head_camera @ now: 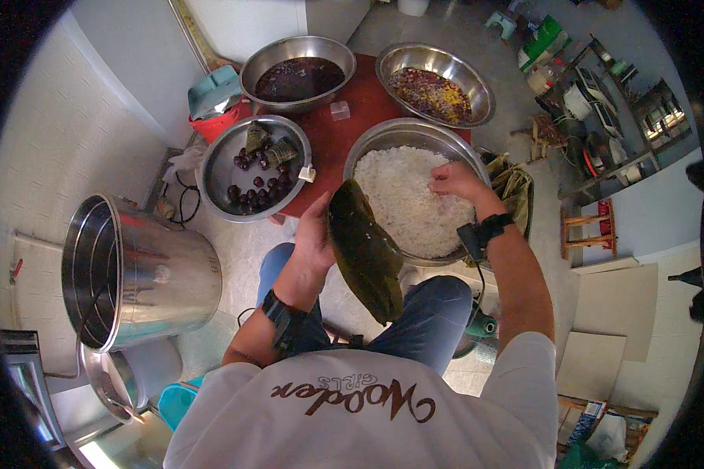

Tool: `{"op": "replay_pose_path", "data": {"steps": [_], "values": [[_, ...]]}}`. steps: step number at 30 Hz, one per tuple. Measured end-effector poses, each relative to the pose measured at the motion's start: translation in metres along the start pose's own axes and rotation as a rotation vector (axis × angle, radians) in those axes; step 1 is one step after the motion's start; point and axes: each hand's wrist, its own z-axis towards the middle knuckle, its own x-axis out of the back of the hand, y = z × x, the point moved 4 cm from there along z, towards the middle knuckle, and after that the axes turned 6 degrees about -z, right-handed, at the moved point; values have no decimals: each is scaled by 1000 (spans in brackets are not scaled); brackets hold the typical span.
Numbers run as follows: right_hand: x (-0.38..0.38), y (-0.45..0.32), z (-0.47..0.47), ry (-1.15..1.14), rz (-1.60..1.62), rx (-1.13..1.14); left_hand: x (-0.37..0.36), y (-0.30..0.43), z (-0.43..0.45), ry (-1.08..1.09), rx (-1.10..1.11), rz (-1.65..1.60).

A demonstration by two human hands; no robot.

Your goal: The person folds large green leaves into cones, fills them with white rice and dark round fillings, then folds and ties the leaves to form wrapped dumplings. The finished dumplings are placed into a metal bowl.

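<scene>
My left hand (314, 237) holds long, dark green wrapping leaves (366, 255), which hang over my lap just left of a steel basin (381, 136) of white rice (396, 190). The fingertips of my right hand (457, 180) are at the rice near the basin's right side; whether they pinch any grains is unclear. To the left of the leaves, a round metal tray (218, 161) carries several dark red dates (258, 193) and two leaf-wrapped dumplings, one upright dumpling (256, 138) and one tilted dumpling (281, 151). A small white object (307, 174) sits on the tray's rim.
On the red table (322, 140) stand a steel basin of dark liquid (299, 79) and a basin of mixed beans and yellow grains (431, 97). More leaves (513, 184) lie right of the rice. A large steel barrel (170, 275) is at my left.
</scene>
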Motion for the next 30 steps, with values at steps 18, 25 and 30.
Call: {"op": "replay_pose_path", "data": {"steps": [18,25,30], "values": [[9,-36,-52,84,764,74,5,-17,66,164,-105,124],[7,-100,-101,324,682,185,11,-42,90,105,-43,90],[-30,-155,-132,730,-381,391,9,-62,97,130,-66,93]]}}
